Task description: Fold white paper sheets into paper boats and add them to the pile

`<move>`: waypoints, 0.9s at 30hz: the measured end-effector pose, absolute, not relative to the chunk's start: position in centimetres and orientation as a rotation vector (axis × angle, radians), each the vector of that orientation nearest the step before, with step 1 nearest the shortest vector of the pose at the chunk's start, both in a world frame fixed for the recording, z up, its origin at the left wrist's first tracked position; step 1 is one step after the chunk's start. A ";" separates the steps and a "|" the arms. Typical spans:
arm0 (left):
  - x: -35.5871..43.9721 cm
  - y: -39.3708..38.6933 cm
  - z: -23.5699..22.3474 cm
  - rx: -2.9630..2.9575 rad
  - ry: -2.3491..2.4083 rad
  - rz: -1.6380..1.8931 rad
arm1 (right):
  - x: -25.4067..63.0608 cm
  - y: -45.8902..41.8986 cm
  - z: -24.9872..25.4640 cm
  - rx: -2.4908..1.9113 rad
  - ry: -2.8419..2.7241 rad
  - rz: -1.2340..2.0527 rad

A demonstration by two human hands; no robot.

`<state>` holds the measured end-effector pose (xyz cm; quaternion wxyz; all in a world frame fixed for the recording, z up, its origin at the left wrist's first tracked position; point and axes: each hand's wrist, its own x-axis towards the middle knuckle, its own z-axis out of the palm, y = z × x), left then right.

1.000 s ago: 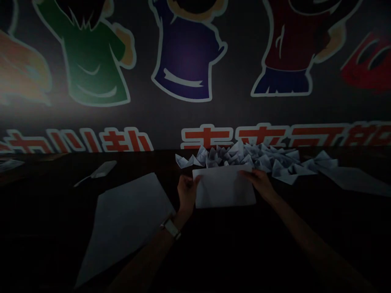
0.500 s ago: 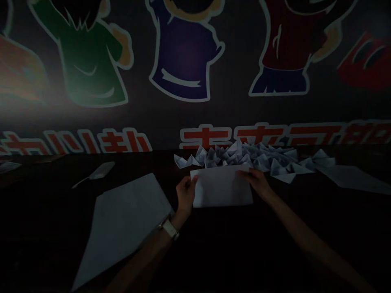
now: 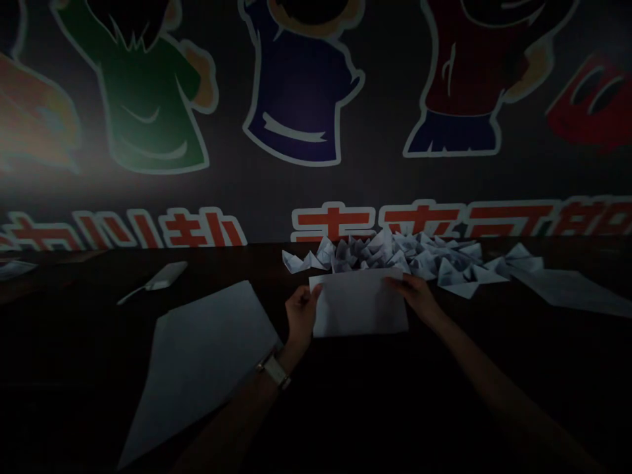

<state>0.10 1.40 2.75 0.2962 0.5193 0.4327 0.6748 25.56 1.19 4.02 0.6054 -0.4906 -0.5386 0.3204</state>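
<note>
a white sheet of paper (image 3: 360, 304) lies directly between the two grips, its long axis running across from the left grip (image 3: 300, 313) to the right grip (image 3: 419, 294). neither hand is nearer, as both are touching it. the left grip meets the sheet at its left edge, toward the upper corner; the right grip reaches in over the upper right part, fingertips a little inside the edge.

each grip is closed to a pinch. on the left, the thumb lies on the near face and the other fingers are curled, partly out of sight; on the right, the digits press on the sheet near its top, though it's too dark to tell how they're split front and back. whether the lower edge rests on the counter (image 3: 365, 401), i can't tell.

just beyond the grips is a heap of folded paper pieces (image 3: 390, 250), partly behind the sheet's top edge. to the left of the left grip lies larger white paper (image 3: 202, 362), its right edge just beside the wristwatch (image 3: 275, 370). farther right of the right grip, more flat paper (image 3: 573, 289) lies next to the heap.
</note>
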 end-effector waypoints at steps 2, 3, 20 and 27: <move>0.1 1.3 2.9 1.379 1.155 1.796 | 25.6 1.1 4.1 -1.126 -1.249 0.742; 0.1 1.3 2.9 1.382 1.160 1.793 | 25.6 1.1 4.1 -1.125 -1.250 0.741; 0.0 1.5 2.4 1.369 1.155 1.812 | 24.6 0.6 5.2 -0.962 -1.134 0.646; 0.1 1.5 2.5 1.308 1.134 1.816 | 25.5 0.7 4.6 -1.127 -1.266 0.518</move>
